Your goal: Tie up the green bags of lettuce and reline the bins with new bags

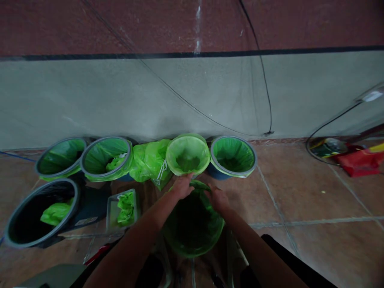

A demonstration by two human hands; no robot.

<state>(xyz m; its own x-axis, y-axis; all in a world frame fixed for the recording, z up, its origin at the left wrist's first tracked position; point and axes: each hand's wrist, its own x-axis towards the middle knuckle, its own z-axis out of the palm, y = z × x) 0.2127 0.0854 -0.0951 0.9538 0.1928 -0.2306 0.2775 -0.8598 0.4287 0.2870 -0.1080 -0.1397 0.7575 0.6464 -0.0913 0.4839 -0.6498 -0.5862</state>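
Observation:
Both my hands are at the far rim of a round bin (pixel 192 240) lined with a green plastic bag (pixel 192 224), close in front of me on the floor. My left hand (pixel 182 186) curls its fingers over the bag's edge at the far rim. My right hand (pixel 218 199) grips the same bag edge just to the right. Straight beyond my hands stands another green-lined bin (pixel 188 154) by the wall.
Along the grey wall stand more green-lined bins (pixel 233 156) (pixel 106 158) (pixel 61 157) and a tied green bag (pixel 150 160). A dark bin (pixel 39 212) and a clear tray (pixel 121 208) hold loose green bags at left. Cables and red items (pixel 360 160) lie at right.

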